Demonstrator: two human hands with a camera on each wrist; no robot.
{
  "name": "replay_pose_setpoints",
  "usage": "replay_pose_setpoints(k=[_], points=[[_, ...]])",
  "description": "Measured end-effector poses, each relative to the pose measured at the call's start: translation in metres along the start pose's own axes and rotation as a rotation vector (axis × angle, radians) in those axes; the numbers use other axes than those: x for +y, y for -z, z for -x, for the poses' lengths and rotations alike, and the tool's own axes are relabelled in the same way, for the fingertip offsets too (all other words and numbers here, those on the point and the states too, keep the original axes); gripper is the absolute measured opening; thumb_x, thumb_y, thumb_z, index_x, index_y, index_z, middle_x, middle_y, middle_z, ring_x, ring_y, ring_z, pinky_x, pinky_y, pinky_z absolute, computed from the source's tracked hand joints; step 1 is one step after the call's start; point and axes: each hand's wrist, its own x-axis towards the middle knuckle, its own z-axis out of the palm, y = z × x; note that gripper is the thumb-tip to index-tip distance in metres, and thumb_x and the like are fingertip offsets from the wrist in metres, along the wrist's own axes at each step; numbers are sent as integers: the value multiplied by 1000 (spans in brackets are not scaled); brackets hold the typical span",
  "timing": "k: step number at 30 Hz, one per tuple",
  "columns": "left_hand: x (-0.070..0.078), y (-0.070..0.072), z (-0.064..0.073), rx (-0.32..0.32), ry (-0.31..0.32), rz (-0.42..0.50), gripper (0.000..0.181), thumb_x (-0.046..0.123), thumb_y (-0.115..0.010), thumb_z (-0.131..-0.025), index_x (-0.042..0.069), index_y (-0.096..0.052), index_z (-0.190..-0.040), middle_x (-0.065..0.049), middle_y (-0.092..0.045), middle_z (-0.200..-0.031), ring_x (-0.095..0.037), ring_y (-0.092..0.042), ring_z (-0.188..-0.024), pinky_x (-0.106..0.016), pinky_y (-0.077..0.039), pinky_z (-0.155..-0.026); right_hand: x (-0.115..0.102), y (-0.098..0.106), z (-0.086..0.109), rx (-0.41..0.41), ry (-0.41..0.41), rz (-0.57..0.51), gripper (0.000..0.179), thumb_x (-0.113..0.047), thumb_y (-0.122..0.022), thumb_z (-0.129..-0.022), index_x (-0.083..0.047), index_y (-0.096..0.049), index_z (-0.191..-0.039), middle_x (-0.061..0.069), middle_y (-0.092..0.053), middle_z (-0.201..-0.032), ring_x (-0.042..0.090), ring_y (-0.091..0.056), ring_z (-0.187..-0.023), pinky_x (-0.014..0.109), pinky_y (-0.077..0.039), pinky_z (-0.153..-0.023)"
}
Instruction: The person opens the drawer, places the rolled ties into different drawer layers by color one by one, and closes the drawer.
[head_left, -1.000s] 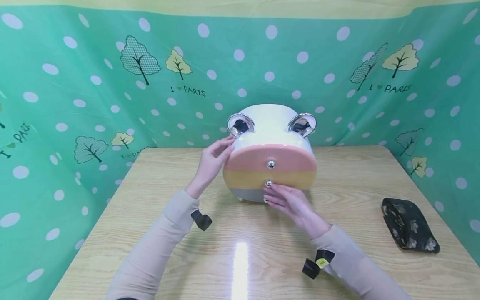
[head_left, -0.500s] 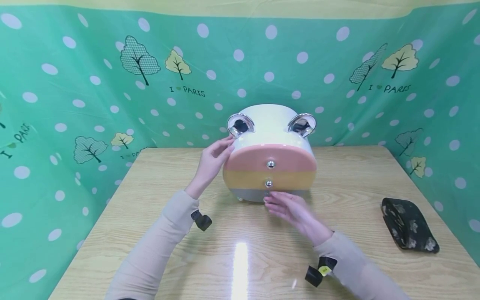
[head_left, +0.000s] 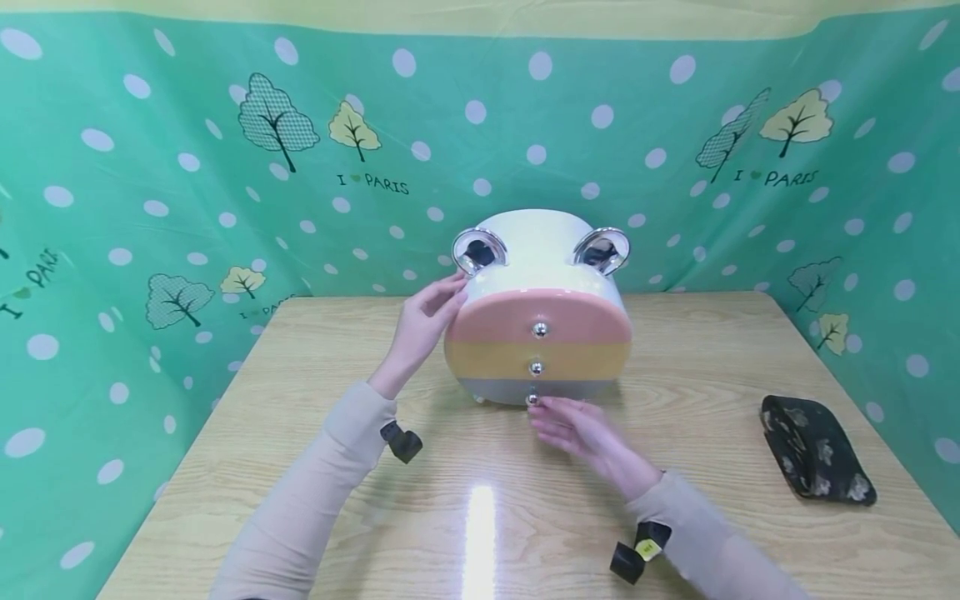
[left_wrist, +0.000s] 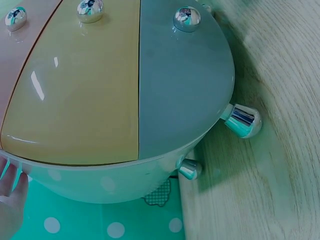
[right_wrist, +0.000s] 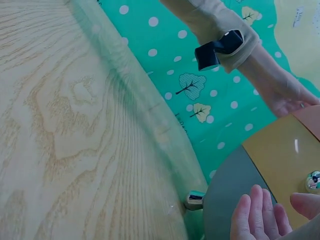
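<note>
A small white drawer cabinet (head_left: 536,237) stands at the back of the table, its front banded pink, yellow and grey. Each band carries one round chrome knob; the grey drawer's bottom knob (head_left: 532,399) is lowest. All three drawers look closed. My left hand (head_left: 422,327) rests against the cabinet's left side, fingers extended; its fingers (left_wrist: 9,180) also show at the edge of the left wrist view. My right hand (head_left: 588,437) is at the bottom knob, fingertips beside it. In the right wrist view its fingers (right_wrist: 257,215) are straight, with the thumb apart, and they hide that knob.
Two chrome ear-like rings (head_left: 480,250) stick up from the cabinet's top. Short chrome feet (left_wrist: 243,121) hold it off the wooden table (head_left: 420,517). A black floral pouch (head_left: 817,450) lies at the right. A green dotted cloth (head_left: 360,233) hangs behind and along both sides.
My right hand has moved down from the yellow drawer's knob, past the grey drawer's front, to the bottom knob. My left hand has stayed on the cabinet's side.
</note>
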Motion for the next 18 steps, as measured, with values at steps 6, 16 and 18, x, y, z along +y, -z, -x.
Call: replay_pose_setpoints(k=[6,16,18], points=[[4,0,1,0,6,2,29,8,-55,-87,-6,-54,-112,-14,-48,-128,-22,-45,-118,-25,-39,-97,8,2,-4,19,-27,-7,34,-14,-54,-87,3,-47,-116,14,-63,-103,25,-59,-98,41,-40,-96],[-13,2,-4,0,-14,7,30,11,-57,-86,-4,-56,-112,-11,-48,-128,-20,-46,-118,-25,-39,-97,16,3,-8,35,-36,1,46,-14,-52,-88,8,-36,-125,23,-52,-118,30,-55,-104,41,-40,-96],[-21,2,-7,4,-20,13,30,14,-58,-86,-1,-57,-111,-8,-50,-127,-17,-47,-116,-23,-39,-97,17,4,-9,33,-42,0,47,-14,-52,-89,9,-36,-126,25,-49,-120,30,-54,-105,41,-40,-96]])
